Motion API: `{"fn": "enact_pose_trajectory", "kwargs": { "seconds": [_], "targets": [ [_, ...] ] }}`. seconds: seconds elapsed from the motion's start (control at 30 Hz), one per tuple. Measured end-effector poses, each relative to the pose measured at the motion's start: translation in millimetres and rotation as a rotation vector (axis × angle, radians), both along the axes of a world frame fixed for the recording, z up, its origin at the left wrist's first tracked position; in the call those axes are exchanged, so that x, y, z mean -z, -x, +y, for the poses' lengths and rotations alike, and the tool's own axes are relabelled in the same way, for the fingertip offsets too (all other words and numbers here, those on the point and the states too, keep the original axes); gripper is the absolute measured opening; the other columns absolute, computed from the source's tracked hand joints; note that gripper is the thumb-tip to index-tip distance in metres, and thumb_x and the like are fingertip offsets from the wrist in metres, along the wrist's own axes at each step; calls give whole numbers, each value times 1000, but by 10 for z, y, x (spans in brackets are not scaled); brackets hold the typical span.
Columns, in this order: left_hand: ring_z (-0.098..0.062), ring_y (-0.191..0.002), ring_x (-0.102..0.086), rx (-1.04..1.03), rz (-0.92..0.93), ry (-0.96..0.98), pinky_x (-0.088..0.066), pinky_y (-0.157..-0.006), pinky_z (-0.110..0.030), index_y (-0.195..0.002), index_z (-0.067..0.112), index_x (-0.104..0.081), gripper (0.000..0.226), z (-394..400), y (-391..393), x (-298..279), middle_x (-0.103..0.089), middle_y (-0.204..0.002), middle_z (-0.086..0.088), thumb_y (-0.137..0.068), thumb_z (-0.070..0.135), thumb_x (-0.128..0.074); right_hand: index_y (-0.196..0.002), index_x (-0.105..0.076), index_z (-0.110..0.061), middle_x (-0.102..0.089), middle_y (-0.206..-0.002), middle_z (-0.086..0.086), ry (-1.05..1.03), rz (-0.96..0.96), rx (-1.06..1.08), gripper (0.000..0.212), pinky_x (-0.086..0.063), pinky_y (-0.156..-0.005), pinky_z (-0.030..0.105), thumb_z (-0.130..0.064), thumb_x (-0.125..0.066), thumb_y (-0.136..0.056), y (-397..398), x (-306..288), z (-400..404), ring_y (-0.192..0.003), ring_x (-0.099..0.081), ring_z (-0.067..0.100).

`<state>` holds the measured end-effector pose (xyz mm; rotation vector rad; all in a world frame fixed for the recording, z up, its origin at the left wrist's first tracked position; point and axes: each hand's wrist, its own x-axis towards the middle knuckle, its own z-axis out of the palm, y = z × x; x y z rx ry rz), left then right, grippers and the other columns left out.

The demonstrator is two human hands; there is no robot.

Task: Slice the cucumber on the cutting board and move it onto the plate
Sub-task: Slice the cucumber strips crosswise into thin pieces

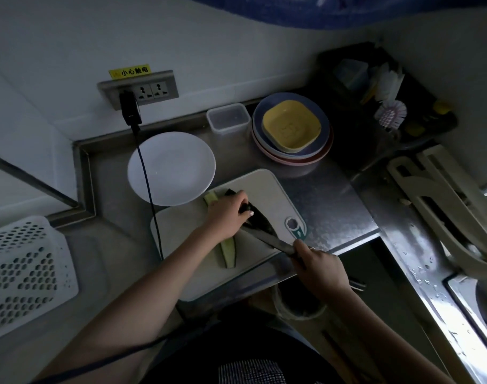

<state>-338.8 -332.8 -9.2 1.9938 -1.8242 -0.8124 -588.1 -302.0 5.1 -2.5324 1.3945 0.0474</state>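
Observation:
A white cutting board (pixel 187 261) lies on the steel counter. On it, my left hand (pixel 227 214) holds down a dark-skinned cucumber piece (pixel 260 221). A pale cut cucumber length (pixel 228 253) lies cut face up under my left wrist, and its far end (pixel 211 199) shows beyond the hand. My right hand (pixel 317 266) grips the handle of a knife (pixel 267 239), whose blade lies against the held piece. The white plate (pixel 171 167) stands bare just beyond the board at the left.
A stack of plates with a yellow dish (pixel 291 128) and a clear plastic box (pixel 228 117) stand at the back. A black cable (pixel 151 189) runs from the wall socket across the plate. A white perforated basket (pixel 23 275) sits left; a sink rack (pixel 442 200) right.

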Motion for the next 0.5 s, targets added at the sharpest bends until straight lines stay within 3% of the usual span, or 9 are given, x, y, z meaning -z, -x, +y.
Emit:
{"fn": "enact_pose_trajectory", "kwargs": {
  "seconds": [0.1,0.2,0.4,0.5],
  "targets": [
    [-26,-93,-56,-64,86,94,-46,-82,-37,-101,8,-57,21,-155,-63,16,-57,-101,-10,-83,13,-67,-96,-38,-26,-55,-62,-4,6,1,121,18,-39,-45,28,-35,-54,-93,167,29,21,-49,-57,23],
    [-27,-91,-59,-87,149,67,-46,-77,-31,-96,8,-57,19,-388,-37,-4,-61,-98,-12,-80,3,-65,-96,-40,-23,-50,-63,-9,-44,9,258,17,-47,-48,32,-37,-48,-96,239,54,29,-52,-57,21],
    [-26,-89,-62,-47,11,25,-51,-79,-40,-97,16,-56,19,-814,142,109,-66,-97,-6,-82,12,-66,-95,-38,-24,-61,-73,-5,-140,-52,509,13,-55,-58,39,-35,-45,-98,110,123,15,-60,-60,17],
    [-26,-93,-63,-42,-48,22,-52,-80,-41,-101,16,-57,19,-914,209,233,-66,-100,-6,-84,14,-66,-95,-37,-24,-59,-75,-6,-168,-80,579,11,-48,-49,29,-31,-45,-98,4,148,2,-58,-55,13]
  ]
}}
